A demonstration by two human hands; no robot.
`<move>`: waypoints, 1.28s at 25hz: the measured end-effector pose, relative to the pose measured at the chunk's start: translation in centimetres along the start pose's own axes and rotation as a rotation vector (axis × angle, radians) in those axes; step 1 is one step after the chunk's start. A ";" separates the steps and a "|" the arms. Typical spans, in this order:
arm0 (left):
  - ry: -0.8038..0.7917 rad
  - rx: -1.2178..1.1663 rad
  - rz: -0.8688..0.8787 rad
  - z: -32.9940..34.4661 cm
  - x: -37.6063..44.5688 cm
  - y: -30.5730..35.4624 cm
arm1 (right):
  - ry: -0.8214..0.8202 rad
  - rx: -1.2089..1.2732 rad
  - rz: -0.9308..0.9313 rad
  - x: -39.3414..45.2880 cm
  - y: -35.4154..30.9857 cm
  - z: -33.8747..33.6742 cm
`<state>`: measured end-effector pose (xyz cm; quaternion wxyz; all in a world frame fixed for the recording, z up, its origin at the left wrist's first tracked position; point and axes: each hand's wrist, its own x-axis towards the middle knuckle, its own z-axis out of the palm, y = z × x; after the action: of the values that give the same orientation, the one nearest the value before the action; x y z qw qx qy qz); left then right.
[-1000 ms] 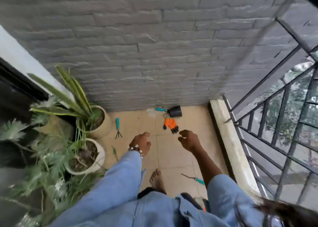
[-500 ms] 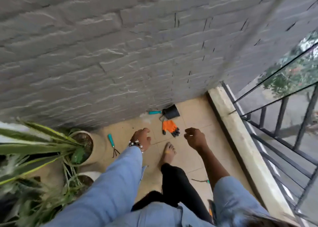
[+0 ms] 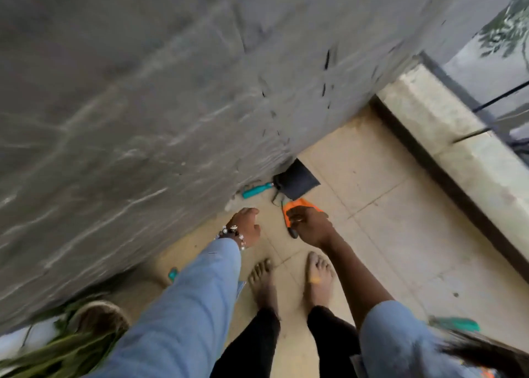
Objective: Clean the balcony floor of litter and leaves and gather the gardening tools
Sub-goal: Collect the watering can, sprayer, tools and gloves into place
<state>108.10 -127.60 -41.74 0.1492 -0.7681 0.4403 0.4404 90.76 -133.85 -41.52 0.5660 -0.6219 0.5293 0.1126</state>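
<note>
Head view: your right hand reached over the orange glove, grip unclear; left hand hung loosely curled, holding nothing.

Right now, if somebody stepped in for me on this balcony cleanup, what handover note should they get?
Left hand: loosely curled, holding nothing, hanging over the floor by the wall.
Right hand: down on the orange gloves; too blurred to tell whether its fingers grip them.
Things: teal-handled tool and black pot on its side at the wall's foot; another teal handle by the left sleeve; a green-handled tool lower right, on the floor.
Done: nothing visibly gathered.
Left: collect gloves, pot and all tools, then clear the litter.
</note>
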 end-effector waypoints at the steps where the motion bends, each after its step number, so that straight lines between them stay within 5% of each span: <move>1: -0.015 0.019 0.002 0.9 2.9 -0.8 | -0.011 0.021 -0.002 2.7 0.7 1.8; 8: 0.073 0.186 0.059 9.2 23.4 -6.7 | 0.061 0.228 0.112 19.7 7.2 12.2; 14: 0.296 0.474 0.052 11.6 25.8 -6.5 | 0.103 0.168 0.157 22.4 8.4 13.4; 19: 0.084 0.100 -0.111 9.4 19.1 -4.8 | 0.096 0.393 0.263 15.7 5.7 13.5; 24: -0.115 -0.564 -0.282 6.0 5.3 -1.8 | 0.164 0.653 0.327 4.4 1.1 11.2; 32: -0.302 -0.833 -0.023 -3.7 -18.1 6.5 | 0.400 0.887 0.314 -16.9 -6.4 1.0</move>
<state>100.73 -123.69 -23.97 -0.1057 -0.6945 0.1899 0.6859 89.24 -125.36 -25.59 0.6393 -0.2440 0.7113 -0.1607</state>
